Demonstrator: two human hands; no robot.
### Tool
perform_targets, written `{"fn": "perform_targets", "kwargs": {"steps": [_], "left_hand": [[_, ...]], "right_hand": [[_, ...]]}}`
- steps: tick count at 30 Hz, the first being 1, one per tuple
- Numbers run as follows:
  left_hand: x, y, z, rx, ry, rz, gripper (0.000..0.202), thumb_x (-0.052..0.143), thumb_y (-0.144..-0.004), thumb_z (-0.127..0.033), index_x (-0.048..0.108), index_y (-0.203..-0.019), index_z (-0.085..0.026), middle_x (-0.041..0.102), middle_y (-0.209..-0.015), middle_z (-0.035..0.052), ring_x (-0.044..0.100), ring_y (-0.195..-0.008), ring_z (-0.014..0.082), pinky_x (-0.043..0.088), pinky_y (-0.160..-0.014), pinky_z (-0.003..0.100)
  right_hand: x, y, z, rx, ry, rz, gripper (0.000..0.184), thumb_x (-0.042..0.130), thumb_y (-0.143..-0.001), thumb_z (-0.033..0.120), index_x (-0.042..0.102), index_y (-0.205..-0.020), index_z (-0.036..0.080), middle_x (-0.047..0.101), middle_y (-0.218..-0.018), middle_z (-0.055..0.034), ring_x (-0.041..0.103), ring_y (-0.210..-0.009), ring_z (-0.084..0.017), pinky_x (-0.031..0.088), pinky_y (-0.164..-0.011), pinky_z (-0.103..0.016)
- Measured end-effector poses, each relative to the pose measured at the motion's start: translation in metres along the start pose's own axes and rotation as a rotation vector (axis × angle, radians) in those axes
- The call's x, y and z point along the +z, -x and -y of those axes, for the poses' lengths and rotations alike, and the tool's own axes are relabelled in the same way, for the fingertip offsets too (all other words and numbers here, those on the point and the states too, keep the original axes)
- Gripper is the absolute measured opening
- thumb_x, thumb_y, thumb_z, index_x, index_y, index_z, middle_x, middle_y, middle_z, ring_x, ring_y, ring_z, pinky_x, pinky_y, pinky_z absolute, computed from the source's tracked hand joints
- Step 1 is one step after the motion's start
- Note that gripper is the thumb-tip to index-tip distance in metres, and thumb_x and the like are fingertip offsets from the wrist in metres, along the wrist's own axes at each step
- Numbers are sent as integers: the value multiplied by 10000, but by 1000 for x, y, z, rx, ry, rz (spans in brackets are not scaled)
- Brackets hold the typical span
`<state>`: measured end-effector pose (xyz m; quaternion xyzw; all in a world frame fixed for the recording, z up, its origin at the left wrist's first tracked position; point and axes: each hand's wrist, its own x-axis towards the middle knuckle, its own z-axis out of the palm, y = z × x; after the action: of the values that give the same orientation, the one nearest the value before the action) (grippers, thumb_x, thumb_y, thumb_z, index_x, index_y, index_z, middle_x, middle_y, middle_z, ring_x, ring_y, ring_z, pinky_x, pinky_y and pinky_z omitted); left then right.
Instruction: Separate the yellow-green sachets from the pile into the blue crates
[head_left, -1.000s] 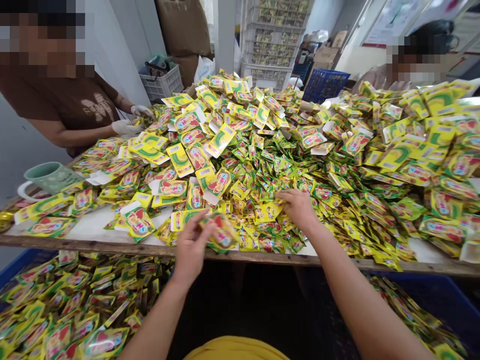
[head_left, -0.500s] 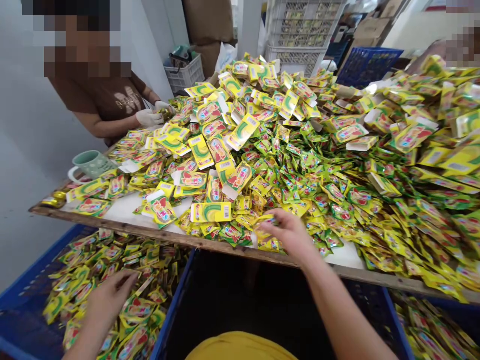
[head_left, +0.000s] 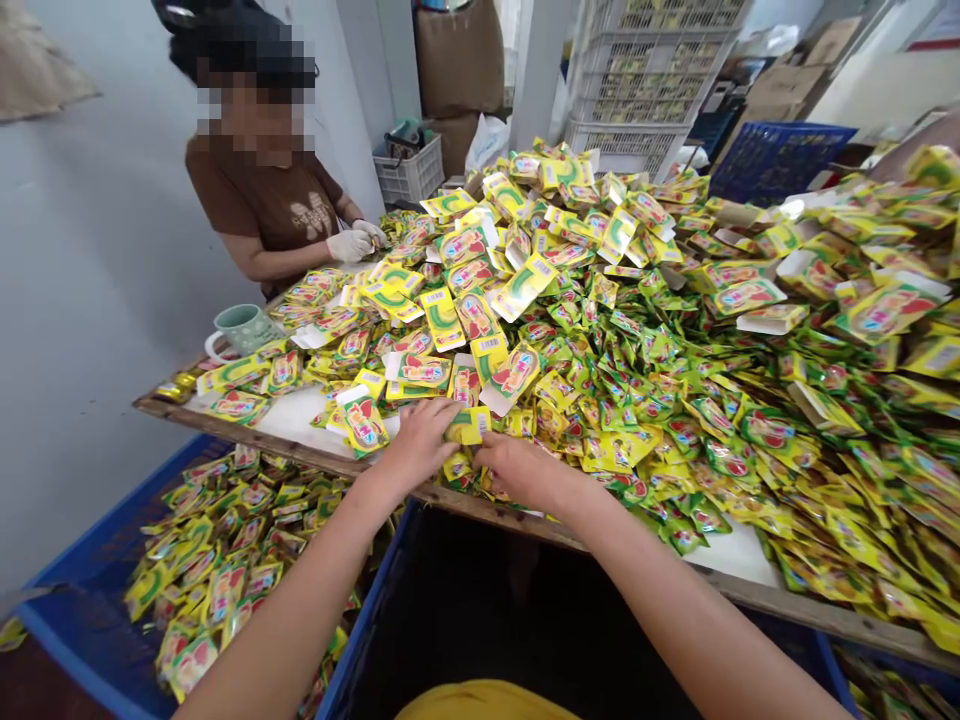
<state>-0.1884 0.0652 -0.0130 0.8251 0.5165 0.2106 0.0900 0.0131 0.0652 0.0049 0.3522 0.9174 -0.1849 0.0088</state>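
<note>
Both hands point(head_left: 420, 445) pinch one yellow packet point(head_left: 469, 427) (contents unreadable).

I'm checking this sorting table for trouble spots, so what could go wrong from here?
Sachets lie near the table edge by the right hand and could slide off, perhaps missing the blue crate. The left hand has its grip on a small yellow packet in dense clutter, so neighbours may get dragged. The green mug sits near the corner, hemmed by packets.
</note>
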Motion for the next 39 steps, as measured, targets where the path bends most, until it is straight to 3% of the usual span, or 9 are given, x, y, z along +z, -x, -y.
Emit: {"fn": "perform_targets", "kwargs": {"steps": [4,8,11,14,19,21,26,34,39], "left_hand": [[-1,5,11,-104,232,-103,562,610,-818,-206,487,-1366,-214,654,-1167,102,612,-1060,242,474,-948,402],[-17,8,10,-237,511,-146,576,670,-762,-249,541,-1322,-206,673,-1124,90,622,-1049,235,482,-937,387],[-36,9,3,-229,723,-71,381,682,-752,-280,691,-1125,-200,632,-1235,97,557,-1178,263,422,-1018,403],[-50,10,-2,-368,945,-32,179,710,-727,-285,762,-860,-176,703,-1091,93,599,-1107,271,440,-988,392],[-55,13,-6,-547,1273,101,453,778,-680,-398,713,-1039,-130,712,-997,118,656,-863,210,525,-717,289],[-50,11,-8,-528,1269,18,510,856,-577,-298,690,-1035,-147,713,-916,70,655,-822,177,518,-697,249],[-22,-2,-22,-463,1138,-282,399,837,-613,-287,661,-950,-165,721,-866,25,663,-784,158,527,-731,263],[35,-25,-98,-226,924,-112,298,720,-737,-258,728,-1022,-171,750,-932,59,683,-838,225,539,-786,334],[62,-27,-130,-197,904,-119,333,711,-746,-219,710,-1078,-197,757,-942,41,686,-810,209,547,-776,330]], "right_hand": [[13,19,-11,6,-120,-101,305,634,-745,27,630,-1015,171,578,-1047,-70,592,-913,-176,446,-778,-262],[-1,29,-27,8,-339,-169,285,652,-711,-20,652,-924,170,606,-949,-35,587,-897,-161,440,-787,-251],[-24,24,-33,-25,-413,-67,225,689,-686,2,682,-834,171,649,-863,-6,604,-870,-162,441,-773,-239],[-35,11,-30,-96,-341,168,317,688,-664,7,712,-912,203,683,-851,16,627,-839,-161,441,-720,-220],[-20,-3,-20,-116,-78,205,434,651,-634,-11,715,-991,227,643,-1044,-38,619,-894,-185,430,-739,-239],[-15,4,-17,-111,-63,166,349,618,-669,-9,705,-940,194,612,-1070,-63,610,-895,-182,426,-747,-249],[-8,49,-12,-118,-63,-71,263,537,-725,-24,613,-884,171,606,-918,-53,571,-879,-188,424,-755,-276],[-23,133,-30,221,-473,-971,124,627,-840,188,624,-954,237,621,-961,-43,549,-976,-219,435,-882,-378],[-23,123,-25,308,-514,-1170,50,553,-882,215,575,-926,220,633,-961,-57,597,-953,-215,488,-855,-388]]}}
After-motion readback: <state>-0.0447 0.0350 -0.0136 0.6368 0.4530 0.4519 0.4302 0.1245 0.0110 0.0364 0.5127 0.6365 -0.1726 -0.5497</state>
